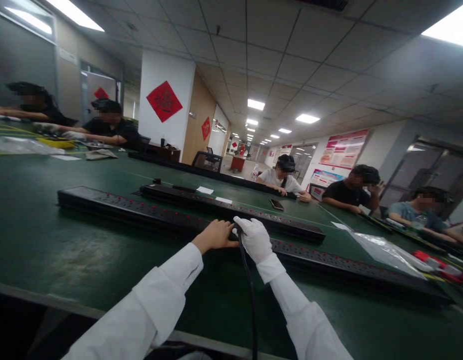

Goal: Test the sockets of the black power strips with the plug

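A long black power strip (126,204) with rows of sockets and small red marks lies across the table in front of me. My left hand (215,235), bare, grips the strip near its middle, thumb on the near side and fingers over the top. Close beside it my right hand (254,239), in a white knitted glove, is closed round the end of a black cable (250,290) at the strip. The cable hangs down past the table's near edge. Its plug end is hidden by my fingers, so I cannot tell whether it sits in a socket.
A second black strip (201,201) lies just behind, with a third long black bar (186,170) farther back. A phone (276,204) and white paper slips (205,190) lie on the green table (104,255). Clear plastic film (385,252) is at right. Several people sit around.
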Tool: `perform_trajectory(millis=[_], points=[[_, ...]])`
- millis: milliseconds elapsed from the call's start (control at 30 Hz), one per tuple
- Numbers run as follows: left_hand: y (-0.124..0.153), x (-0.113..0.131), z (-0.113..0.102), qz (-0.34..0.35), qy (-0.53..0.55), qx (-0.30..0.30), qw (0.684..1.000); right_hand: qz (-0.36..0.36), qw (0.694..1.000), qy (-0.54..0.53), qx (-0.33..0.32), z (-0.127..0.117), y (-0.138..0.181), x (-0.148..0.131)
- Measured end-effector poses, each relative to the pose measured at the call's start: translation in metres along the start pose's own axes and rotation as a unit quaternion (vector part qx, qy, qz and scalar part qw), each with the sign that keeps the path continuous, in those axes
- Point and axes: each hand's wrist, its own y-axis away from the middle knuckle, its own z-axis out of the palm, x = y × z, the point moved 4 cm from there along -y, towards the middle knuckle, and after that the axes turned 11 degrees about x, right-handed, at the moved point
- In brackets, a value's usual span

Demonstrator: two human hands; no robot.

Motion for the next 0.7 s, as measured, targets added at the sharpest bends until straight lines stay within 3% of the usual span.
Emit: perform_trajectory(millis=[700], points=[[-0.0003, -0.0002, -0.0030, 0.007, 0.004, -0.010, 1.000, 0.002, 1.000, 0.000, 0.010, -0.0024, -0.0001, -0.0022]])
